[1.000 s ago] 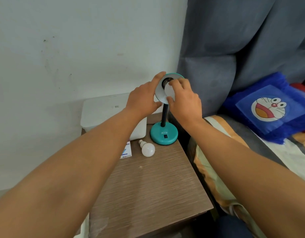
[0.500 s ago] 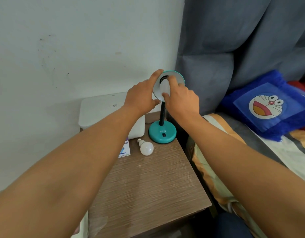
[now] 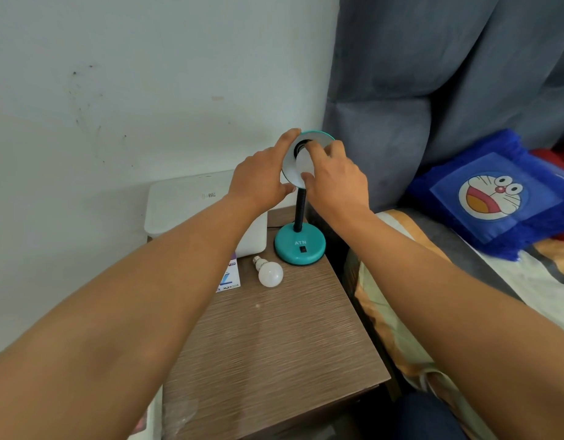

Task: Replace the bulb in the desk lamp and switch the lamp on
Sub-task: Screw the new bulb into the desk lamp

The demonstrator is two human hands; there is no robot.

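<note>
The right hand [image 3: 336, 182] is sitting a little differently than half a second ago. Its fingers are now lying more toward the 3 o'clock side of the white bulb [image 3: 301, 161], and its thumb is pressing at the bulb's 6 o'clock edge. The left hand [image 3: 261, 181] and the desk lamp [image 3: 300, 208] are staying where they were.

The right hand's grip is curling round the white bulb, which is sitting inside the shade [image 3: 290, 171], right at the dark socket. The left hand's grip is closing on the shade's 9 o'clock edge, with fingers over the top rim and the thumb under it.

The lamp is standing at the 12 o'clock end of the counter [image 3: 274, 360]. Its teal base [image 3: 298, 258] is showing a black switch [image 3: 302, 249].

A second bulb [image 3: 270, 274] is lying on its side at 8 o'clock from the base, close but not touching. A printed card [image 3: 230, 277] is peeking out beside it, at its 9 o'clock. A white box [image 3: 191, 204] is sitting at 9 o'clock from the lamp. A blue cartoon pillow [image 3: 493, 198] is lying on the bed at 3 o'clock.
</note>
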